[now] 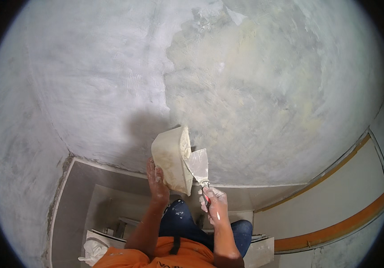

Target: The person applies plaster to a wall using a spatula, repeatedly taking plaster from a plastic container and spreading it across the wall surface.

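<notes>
My left hand (157,183), dusted with white, supports a pale plaster tub (168,154) from its left side. The tub is tipped so that its opening turns right, and whitish filler coats the inner edge. Closed round the dark and red handle of a putty knife is my right hand (214,203), smeared with the same white stuff. The broad blade of that putty knife (199,166) points up, its left edge at the tub's rim. Filler shows along the blade's lower left edge. Most of the tub's inside is hidden.
A wall (245,102) fills the view ahead, smooth white at left, patchy grey and yellowish at right. Below runs a grey ledge (111,172). An orange-edged white panel (330,205) stands at right. A crumpled white bag (94,251) lies at lower left.
</notes>
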A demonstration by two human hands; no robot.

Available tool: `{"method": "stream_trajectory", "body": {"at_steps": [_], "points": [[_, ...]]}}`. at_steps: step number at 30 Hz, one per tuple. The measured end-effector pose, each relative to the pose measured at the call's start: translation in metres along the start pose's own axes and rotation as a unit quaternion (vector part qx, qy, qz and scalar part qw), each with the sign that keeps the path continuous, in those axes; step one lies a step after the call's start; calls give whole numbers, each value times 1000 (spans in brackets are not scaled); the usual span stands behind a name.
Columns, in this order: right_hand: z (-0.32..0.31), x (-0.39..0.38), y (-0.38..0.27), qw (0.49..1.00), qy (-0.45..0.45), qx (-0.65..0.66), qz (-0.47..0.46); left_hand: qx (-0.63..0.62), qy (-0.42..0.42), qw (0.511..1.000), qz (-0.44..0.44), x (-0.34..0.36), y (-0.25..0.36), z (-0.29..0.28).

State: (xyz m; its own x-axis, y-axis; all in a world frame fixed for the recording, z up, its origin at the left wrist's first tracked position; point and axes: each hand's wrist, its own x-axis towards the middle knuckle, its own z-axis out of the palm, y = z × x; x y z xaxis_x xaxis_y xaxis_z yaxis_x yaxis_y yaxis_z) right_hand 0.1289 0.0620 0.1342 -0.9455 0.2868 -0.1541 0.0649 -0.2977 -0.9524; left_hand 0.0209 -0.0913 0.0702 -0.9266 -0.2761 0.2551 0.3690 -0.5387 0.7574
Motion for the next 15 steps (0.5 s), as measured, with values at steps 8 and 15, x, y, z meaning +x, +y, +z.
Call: {"method": "stream_trajectory", "body": {"at_steps": [8,15], "points": [[-8,-12,4,998,30,-57,-12,-119,52,990,-46,7,9,-2],[-9,-13,12,997,48,-58,-29,-97,65,991,-60,4,-11,-7]]}}
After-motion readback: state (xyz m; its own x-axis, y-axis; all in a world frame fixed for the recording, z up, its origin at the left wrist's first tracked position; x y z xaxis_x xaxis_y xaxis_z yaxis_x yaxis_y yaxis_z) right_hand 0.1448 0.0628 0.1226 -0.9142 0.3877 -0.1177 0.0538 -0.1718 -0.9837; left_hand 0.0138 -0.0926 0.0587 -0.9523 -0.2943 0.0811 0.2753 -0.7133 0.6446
